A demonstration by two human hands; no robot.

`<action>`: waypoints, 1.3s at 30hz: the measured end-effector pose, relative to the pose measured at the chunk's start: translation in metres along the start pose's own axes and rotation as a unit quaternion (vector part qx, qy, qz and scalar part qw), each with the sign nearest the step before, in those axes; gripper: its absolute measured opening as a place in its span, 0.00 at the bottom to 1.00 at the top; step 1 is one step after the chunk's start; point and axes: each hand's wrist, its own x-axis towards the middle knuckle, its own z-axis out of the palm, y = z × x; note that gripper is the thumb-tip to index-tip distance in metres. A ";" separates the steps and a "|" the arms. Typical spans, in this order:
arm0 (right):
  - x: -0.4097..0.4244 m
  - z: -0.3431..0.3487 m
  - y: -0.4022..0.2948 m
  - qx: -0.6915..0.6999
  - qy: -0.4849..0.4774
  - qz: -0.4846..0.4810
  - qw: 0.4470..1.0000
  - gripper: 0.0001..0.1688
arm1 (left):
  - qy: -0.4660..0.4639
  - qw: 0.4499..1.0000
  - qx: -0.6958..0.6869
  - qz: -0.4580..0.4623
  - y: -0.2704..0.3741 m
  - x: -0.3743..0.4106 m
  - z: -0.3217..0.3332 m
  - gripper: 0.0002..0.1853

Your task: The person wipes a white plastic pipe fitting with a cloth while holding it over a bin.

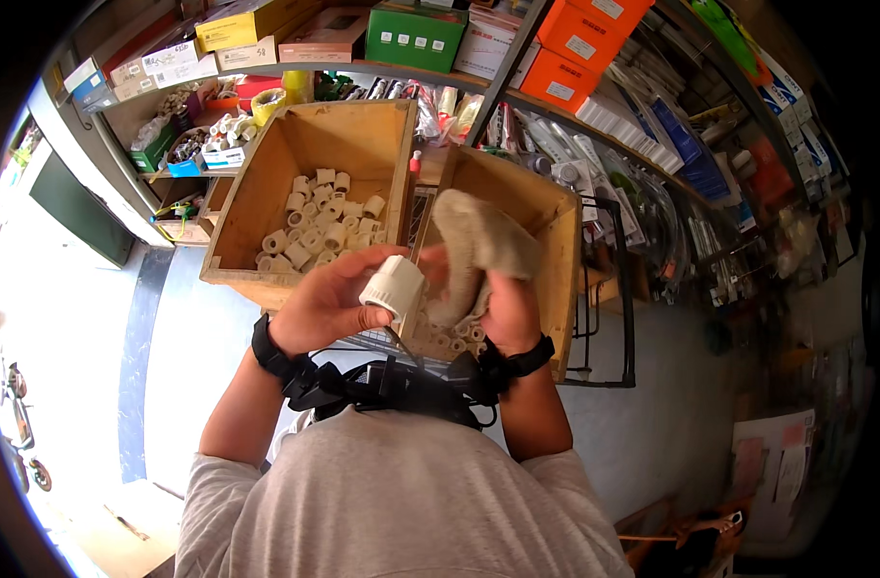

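My left hand grips a white plastic pipe fitting with a ribbed collar, its thumb along the lower rim. A beige cloth, blurred and bunched up, is held in my right hand just right of the fitting. Below my hands stand two wooden bins: the left bin has many small white pipe fittings in it. More small fittings lie at the near end of the right bin, partly hidden by the cloth and my right hand.
Shelves behind the bins hold a green box, orange boxes and packaged goods. A black metal frame stands right of the right bin. A red-capped bottle sits between the bins' far ends. Black straps circle both my wrists.
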 end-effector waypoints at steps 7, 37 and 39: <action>-0.003 -0.034 0.024 0.356 0.094 0.204 0.907 0.34 | 0.020 1.000 0.009 -0.019 0.001 -0.005 0.006 0.38; -0.027 -0.004 0.023 -0.362 -0.026 -0.236 0.902 0.20 | 0.078 0.996 -0.019 0.048 -0.015 0.017 0.029 0.33; -0.031 -0.001 0.020 -0.359 -0.070 -0.208 0.907 0.21 | 0.097 0.995 -0.006 0.034 -0.014 0.017 0.026 0.32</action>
